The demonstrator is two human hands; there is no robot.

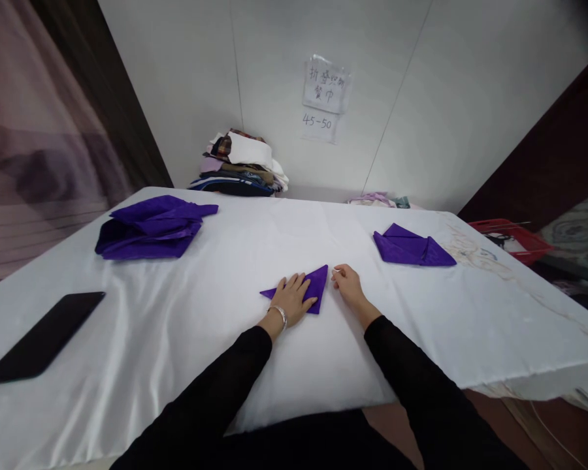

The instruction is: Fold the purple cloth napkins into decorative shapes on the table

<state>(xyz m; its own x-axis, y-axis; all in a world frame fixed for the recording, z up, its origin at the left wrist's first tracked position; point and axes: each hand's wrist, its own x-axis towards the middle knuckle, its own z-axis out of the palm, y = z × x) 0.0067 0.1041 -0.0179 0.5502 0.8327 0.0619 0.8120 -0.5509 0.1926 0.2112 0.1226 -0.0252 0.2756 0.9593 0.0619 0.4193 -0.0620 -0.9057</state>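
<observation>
My left grip (pixel 293 300) is resting flat, fingers apart, on the folded purple napkin (pixel 318 283), which is lying at twelve o'clock on the counter (pixel 259 241). The napkin's peak is pointing towards one o'clock. My right grip (pixel 349 286) is hovering curled just beside that peak, seemingly clear; whether thumb and fingertip are meeting, I can't tell. Even palm pressure should be stopping those layers slipping.

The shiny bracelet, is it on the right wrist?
No, the bracelet is around the left wrist, just behind the left hand lying on the folded purple cloth.
</observation>
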